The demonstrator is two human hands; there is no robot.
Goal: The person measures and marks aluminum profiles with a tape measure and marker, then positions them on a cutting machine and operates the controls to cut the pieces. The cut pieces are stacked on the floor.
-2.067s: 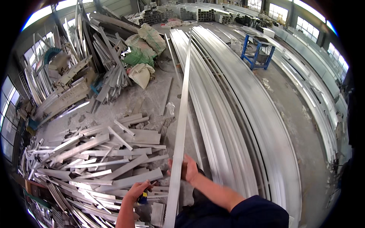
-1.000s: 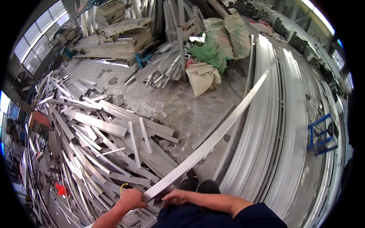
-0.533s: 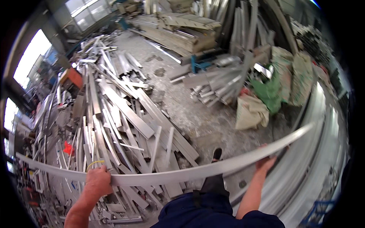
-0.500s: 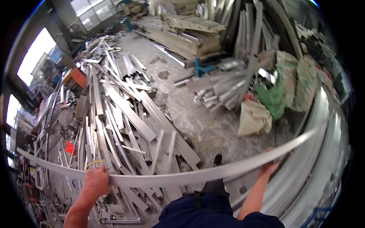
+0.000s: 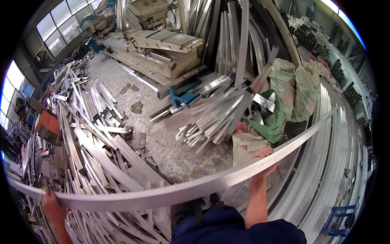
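Note:
A long silvery metal bar (image 5: 174, 198) stretches across the lower part of the head view, bent into a curve by the lens. My left hand (image 5: 53, 206) is closed round it near its left end, where a bit of something yellow shows at the fingers. Farther along to the right, my right hand (image 5: 265, 160) grips the same bar from beneath, fingers showing over its far edge. The bar's right end (image 5: 331, 114) reaches out over long metal profiles (image 5: 321, 162) stacked on the right.
Loose metal offcuts (image 5: 105, 162) cover the floor at left. A bundle of strips (image 5: 219, 118) lies ahead, beside a blue metal stand (image 5: 183, 99). Sacks (image 5: 306, 91), one green (image 5: 272, 128), stand right of it. A beige machine (image 5: 162, 57) is at the back. Concrete floor (image 5: 162, 142) runs between.
My view has swung to the right. The bar's right end sits higher in the picture, and my left hand has moved toward the picture's left edge. Both hands still hold the bar.

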